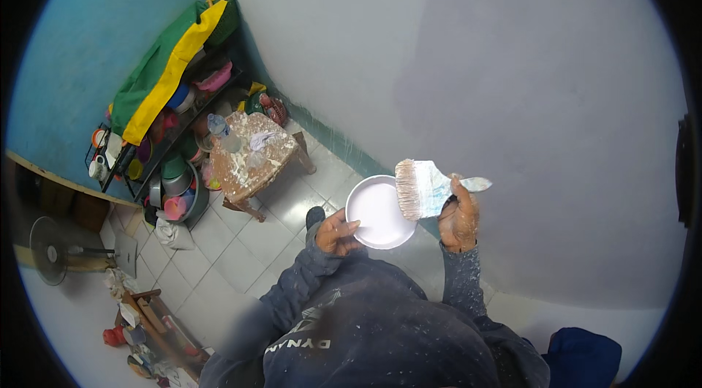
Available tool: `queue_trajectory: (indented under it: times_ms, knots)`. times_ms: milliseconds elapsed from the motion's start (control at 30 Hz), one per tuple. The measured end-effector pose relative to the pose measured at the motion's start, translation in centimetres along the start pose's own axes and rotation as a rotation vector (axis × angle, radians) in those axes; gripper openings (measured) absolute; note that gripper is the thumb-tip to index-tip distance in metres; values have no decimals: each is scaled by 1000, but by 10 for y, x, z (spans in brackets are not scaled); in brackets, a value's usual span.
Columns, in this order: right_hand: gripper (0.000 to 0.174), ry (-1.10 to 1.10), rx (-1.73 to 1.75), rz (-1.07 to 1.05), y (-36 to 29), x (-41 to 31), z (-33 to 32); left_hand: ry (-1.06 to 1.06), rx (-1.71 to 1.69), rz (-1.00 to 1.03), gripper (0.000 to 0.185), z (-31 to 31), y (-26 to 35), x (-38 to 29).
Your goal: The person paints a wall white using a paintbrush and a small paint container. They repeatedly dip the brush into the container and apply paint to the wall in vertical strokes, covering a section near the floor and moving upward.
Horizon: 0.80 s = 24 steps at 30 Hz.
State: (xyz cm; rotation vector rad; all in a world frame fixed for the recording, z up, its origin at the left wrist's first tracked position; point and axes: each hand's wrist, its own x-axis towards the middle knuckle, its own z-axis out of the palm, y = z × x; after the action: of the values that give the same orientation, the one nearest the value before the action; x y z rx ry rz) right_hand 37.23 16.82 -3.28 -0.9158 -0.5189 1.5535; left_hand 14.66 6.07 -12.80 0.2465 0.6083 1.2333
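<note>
My left hand [335,233] grips the rim of a round white container [378,212] of pale paint, its thumb over the edge. In my right hand [460,220] is a wide flat paintbrush [430,188], held by its paint-stained handle. The brush's bristles point left and overlap the container's right rim in this view; whether they touch it I cannot tell. Beyond my hands rises a wall [515,114], pale grey on the left and a more lilac grey on the right. Specks of paint cover my right sleeve and the front of my dark top.
A paint-spattered wooden stool [249,160] stands on the tiled floor [236,256], bearing a plastic bottle [219,126] and a crumpled cloth [263,140]. Behind it is a dish rack [181,114] under a green and yellow cover [170,70]. A fan [50,251] stands at left.
</note>
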Motion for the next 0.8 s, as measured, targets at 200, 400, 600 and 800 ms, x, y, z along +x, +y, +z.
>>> queue_trajectory:
  times_ms: [200, 400, 600, 800]
  knots:
    - [21, -99, -36, -28, 7, 3, -12, -20, -37, 49, 51, 2, -5, -3]
    - [20, 44, -820, -311, -4, 1, -10, -26, -60, 80, 52, -1, -7, -3]
    - [19, -96, -1055, -417, -26, -9, 4, -35, -45, 83, 53, 4, -7, -8]
    - [17, -162, -1148, -544, -37, -21, 20, -16, -27, 54, 53, 10, -2, -10]
